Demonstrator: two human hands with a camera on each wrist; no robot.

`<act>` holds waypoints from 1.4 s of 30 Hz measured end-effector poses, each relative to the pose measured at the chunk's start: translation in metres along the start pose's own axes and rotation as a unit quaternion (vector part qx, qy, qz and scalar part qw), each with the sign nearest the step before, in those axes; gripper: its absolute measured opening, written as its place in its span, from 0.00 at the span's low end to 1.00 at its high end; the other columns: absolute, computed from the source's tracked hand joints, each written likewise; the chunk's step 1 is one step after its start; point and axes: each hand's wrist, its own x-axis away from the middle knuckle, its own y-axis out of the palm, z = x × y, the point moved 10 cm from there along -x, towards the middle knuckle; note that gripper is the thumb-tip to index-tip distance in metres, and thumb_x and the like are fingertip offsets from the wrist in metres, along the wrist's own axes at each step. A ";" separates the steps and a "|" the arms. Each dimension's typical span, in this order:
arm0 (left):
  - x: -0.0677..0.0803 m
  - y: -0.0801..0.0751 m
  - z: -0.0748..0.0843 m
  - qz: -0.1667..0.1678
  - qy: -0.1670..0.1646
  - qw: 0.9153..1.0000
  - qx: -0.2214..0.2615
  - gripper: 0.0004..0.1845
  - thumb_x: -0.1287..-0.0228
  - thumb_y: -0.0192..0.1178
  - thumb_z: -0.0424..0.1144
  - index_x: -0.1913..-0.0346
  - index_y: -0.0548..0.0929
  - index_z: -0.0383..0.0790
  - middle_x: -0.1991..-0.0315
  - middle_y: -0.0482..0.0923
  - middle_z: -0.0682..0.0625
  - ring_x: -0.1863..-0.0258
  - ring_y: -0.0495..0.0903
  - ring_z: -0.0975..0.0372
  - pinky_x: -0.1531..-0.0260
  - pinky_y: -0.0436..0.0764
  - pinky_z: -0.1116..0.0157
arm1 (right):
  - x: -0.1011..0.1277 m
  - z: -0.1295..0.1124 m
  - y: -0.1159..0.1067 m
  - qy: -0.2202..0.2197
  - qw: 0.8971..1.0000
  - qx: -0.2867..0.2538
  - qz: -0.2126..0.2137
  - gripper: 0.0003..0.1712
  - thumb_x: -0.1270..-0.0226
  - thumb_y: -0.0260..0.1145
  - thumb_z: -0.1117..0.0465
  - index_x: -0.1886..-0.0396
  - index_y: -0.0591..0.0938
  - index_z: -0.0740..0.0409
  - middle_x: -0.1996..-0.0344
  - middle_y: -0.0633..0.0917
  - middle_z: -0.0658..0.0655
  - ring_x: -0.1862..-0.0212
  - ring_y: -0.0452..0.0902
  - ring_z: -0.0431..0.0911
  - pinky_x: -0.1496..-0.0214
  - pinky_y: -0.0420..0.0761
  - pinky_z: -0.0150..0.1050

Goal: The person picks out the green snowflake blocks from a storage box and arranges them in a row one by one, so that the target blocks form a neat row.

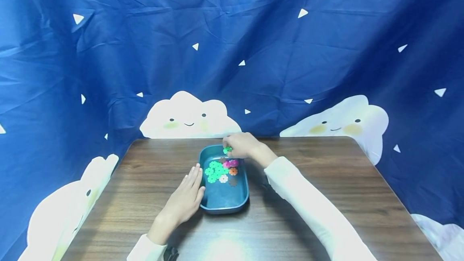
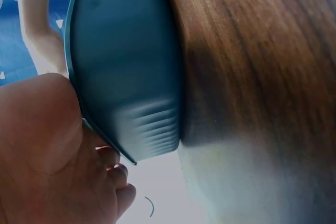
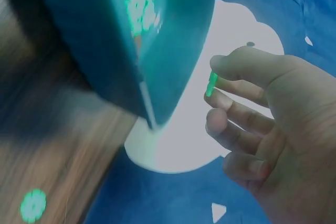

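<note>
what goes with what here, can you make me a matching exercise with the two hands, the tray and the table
Things:
1. left hand
2. right hand
3. tray
4. table

States:
A. dark wood grain, bears the tray
B. pinches a green flower piece over the tray's far end
C. teal, holds coloured flower pieces
D. rests with straight fingers against the tray's side

Pairs: 1-D, 2-B, 3-C, 4-A

Bare table (image 1: 326,180) flanks the tray (image 1: 224,206); backdrop cloth (image 1: 253,71) walls the rear.
</note>
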 end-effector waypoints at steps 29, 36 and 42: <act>-0.014 0.000 -0.014 -0.002 0.011 1.000 0.003 0.32 0.22 0.41 0.48 0.23 0.53 0.36 0.21 0.48 0.44 0.22 0.50 0.51 0.24 0.57 0.49 | 0.118 0.139 -0.037 0.098 0.990 -0.023 0.099 0.15 0.41 0.69 0.51 0.55 0.85 0.50 0.60 0.83 0.51 0.61 0.79 0.45 0.58 0.80 0.47; -0.014 0.000 -0.013 -0.014 0.010 1.000 0.010 0.31 0.22 0.42 0.47 0.23 0.53 0.37 0.21 0.47 0.45 0.22 0.49 0.52 0.24 0.57 0.50 | 0.139 0.161 -0.030 0.097 0.989 -0.016 0.114 0.12 0.42 0.70 0.53 0.58 0.85 0.50 0.59 0.84 0.50 0.57 0.78 0.45 0.54 0.80 0.47; -0.014 0.002 -0.012 -0.019 0.014 1.000 0.008 0.31 0.21 0.40 0.49 0.23 0.53 0.37 0.21 0.48 0.44 0.22 0.50 0.51 0.24 0.56 0.50 | 0.155 0.180 -0.013 0.131 0.986 -0.011 0.100 0.14 0.42 0.70 0.52 0.56 0.85 0.49 0.60 0.83 0.49 0.59 0.79 0.45 0.57 0.81 0.52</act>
